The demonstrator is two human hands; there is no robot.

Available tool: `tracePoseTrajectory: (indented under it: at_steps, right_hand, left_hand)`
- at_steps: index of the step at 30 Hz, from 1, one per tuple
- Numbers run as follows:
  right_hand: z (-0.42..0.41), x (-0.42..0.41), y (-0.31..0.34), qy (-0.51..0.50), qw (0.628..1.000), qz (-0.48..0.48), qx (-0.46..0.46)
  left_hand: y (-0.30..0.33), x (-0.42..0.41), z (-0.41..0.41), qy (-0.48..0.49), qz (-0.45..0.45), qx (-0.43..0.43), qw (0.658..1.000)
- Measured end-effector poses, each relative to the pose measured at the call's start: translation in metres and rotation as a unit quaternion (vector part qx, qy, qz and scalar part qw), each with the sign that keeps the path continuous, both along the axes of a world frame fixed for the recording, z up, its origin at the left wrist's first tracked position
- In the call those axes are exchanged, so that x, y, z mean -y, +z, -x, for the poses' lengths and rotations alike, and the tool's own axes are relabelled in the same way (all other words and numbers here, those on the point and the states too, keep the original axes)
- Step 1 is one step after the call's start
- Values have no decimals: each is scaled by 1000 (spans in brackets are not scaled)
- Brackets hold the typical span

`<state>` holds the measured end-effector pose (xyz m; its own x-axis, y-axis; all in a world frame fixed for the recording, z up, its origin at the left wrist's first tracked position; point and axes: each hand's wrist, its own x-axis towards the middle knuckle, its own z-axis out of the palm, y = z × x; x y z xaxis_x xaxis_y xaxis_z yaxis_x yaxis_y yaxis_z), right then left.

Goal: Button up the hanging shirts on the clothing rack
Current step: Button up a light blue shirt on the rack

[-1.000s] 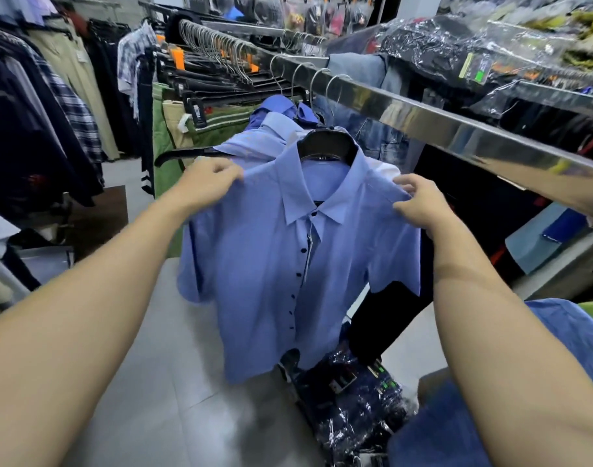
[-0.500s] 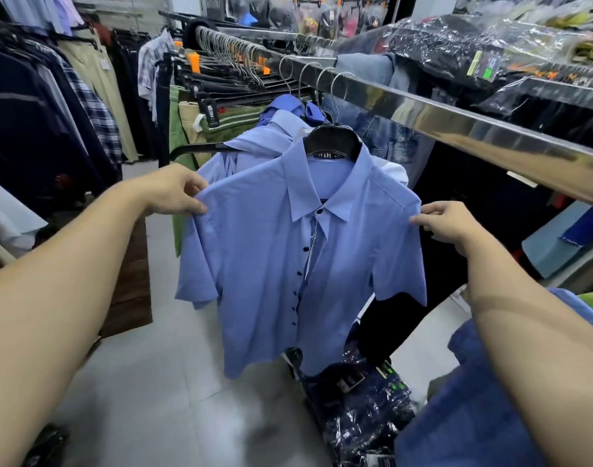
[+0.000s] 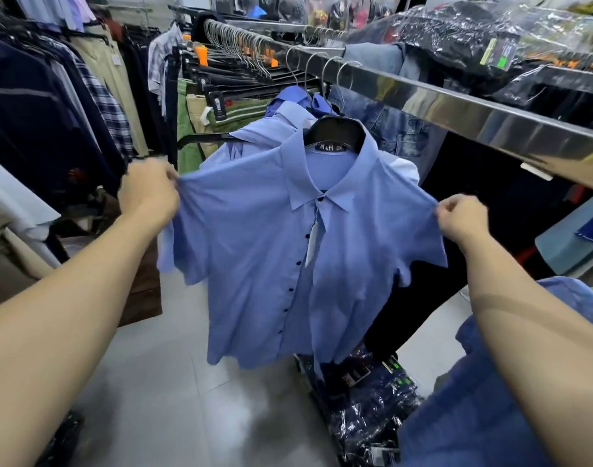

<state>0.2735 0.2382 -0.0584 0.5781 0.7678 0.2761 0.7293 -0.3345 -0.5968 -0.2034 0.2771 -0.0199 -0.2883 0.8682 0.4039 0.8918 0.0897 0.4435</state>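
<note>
The black hanger (image 3: 335, 134) holding the front blue shirt (image 3: 271, 264) bears a small label that seems to read "W&H" and "2XL"; other tags are illegible.

Both forearms come in bare from the lower corners of the frame, with no sleeves, watch or rings on the left hand (image 3: 149, 190) or right hand (image 3: 459, 217).

Green trousers (image 3: 190, 126) on clip hangers, plaid shirt (image 3: 106, 106) hanging left, plastic-wrapped dark garments (image 3: 365, 396) on grey floor (image 3: 173, 382)
</note>
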Motion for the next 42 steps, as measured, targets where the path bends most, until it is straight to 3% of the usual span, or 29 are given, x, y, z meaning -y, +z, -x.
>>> tracePoseTrajectory:
  at_steps: [2, 6, 10, 12, 14, 17, 20, 24, 28, 34, 37, 42]
  right_hand:
    - [-2, -4, 1, -35, 999, -37, 9]
    - [9, -8, -2, -69, 997, 20, -9]
    - [48, -3, -9, -112, 986, -112, -50]
    - [79, 2, -18, -52, 975, -192, -94]
    - [114, 5, -32, 36, 970, -182, -157]
    - [152, 0, -57, 130, 967, -112, -188]
    - [170, -12, -70, 159, 975, -52, -146]
    - [174, -27, -71, 132, 983, -38, -126]
    - [170, -34, -76, 111, 976, -46, -180]
    - [171, -26, -83, 56, 964, -101, -240]
    - [174, -19, -83, 13, 959, -116, -257]
    - [178, -5, -79, -22, 956, -135, -260]
  left_hand:
    - [-2, 0, -3, 0, -35, -6, 999]
    - [-17, -2, -5, 8, -43, -25, 999]
    - [-39, 8, -29, 46, -112, -10, 993]
    - [-51, 15, -50, 33, -204, 8, 978]
    - [-64, 21, -79, -85, -255, 26, 963]
    - [-89, 18, -124, -285, -161, 40, 944]
    - [-109, 7, -157, -349, -67, 79, 931]
    - [-118, -9, -177, -309, -8, 167, 936]
    - [-120, -23, -187, -269, -3, 259, 928]
    - [-119, -40, -199, -265, 71, 443, 853]
    - [-124, -43, -205, -260, 72, 413, 870]
    - [-120, -45, -211, -185, 31, 274, 943]
